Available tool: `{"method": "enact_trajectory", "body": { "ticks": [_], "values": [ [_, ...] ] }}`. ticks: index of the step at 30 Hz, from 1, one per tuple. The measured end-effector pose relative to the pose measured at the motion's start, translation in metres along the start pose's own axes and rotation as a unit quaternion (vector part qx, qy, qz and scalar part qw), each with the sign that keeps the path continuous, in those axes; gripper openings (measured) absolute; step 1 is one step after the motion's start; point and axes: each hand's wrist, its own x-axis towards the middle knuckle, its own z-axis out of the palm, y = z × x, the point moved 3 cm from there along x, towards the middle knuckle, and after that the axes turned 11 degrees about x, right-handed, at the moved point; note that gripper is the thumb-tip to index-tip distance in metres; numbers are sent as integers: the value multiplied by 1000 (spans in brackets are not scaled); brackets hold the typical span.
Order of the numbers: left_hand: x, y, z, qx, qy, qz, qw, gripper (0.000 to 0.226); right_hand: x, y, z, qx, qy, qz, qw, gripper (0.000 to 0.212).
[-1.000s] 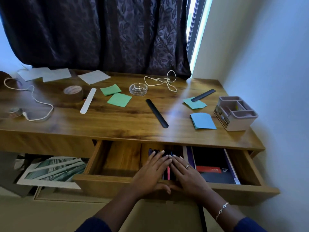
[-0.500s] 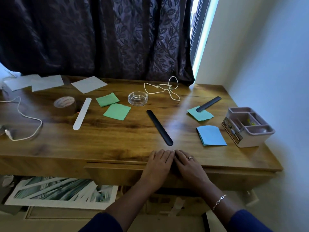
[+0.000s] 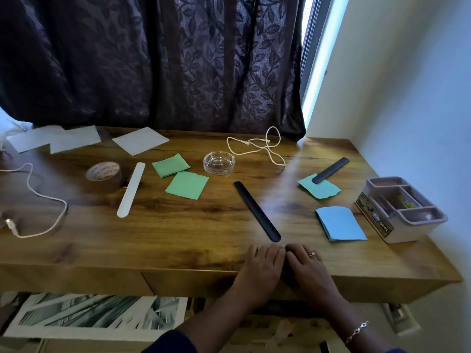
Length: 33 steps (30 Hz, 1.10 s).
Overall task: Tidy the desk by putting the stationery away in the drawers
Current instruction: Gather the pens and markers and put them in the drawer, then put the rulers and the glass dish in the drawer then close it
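The fingers [image 3: 269,253] of the left hand [image 3: 260,270] and right hand [image 3: 309,272] are laid straight and close together over the front edge of the wooden desk [image 3: 165,238]. The palms are held against the closed wooden drawer front [image 3: 193,284], and its contents are hidden. A long black flat strip [image 3: 257,211] lies just beyond the fingertips. Farther right are blue paper notes [image 3: 340,224] and a grey compartmented plastic organiser [image 3: 418,225] marked "OPEL". Something small and yellow-green is seen in it but cannot be made out. The print on the brown tape roll [image 3: 103,175] cannot be read.
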Motion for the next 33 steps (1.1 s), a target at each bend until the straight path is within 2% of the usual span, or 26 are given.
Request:
{"method": "enact_trajectory", "body": {
  "ticks": [6, 9, 14, 20, 22, 23, 25, 28, 33],
  "values": [
    [7, -20, -15, -123, -82, -3, 989, 54, 9, 3, -14, 75, -48, 8, 996, 40],
    [14, -29, -22, -212, -79, -57, 972, 47, 19, 10, -21, 165, -51, 19, 985, 23],
    [30, -52, -20, -329, -77, -124, 933, 33, 49, 20, -14, 238, -30, 52, 969, 19],
    [49, -97, -9, -326, -43, -197, 924, 25, 107, 29, -5, 267, -40, 18, 963, 10],
    [54, -116, -5, -324, -24, -242, 914, 30, 131, 33, -1, 280, -39, 17, 959, 12],
    [56, -125, -4, -326, -8, -272, 906, 35, 141, 36, 3, 289, -39, 24, 956, 15],
    [59, -147, -5, -337, 17, -339, 878, 31, 166, 41, 6, 301, -38, 36, 952, 20],
    [64, -179, -3, -352, 30, -412, 840, 31, 206, 45, 11, 310, -45, 54, 948, 6],
    [68, -217, -1, -402, 16, -493, 771, 44, 253, 47, 21, 370, -16, 118, 921, 6]
  ]
}}
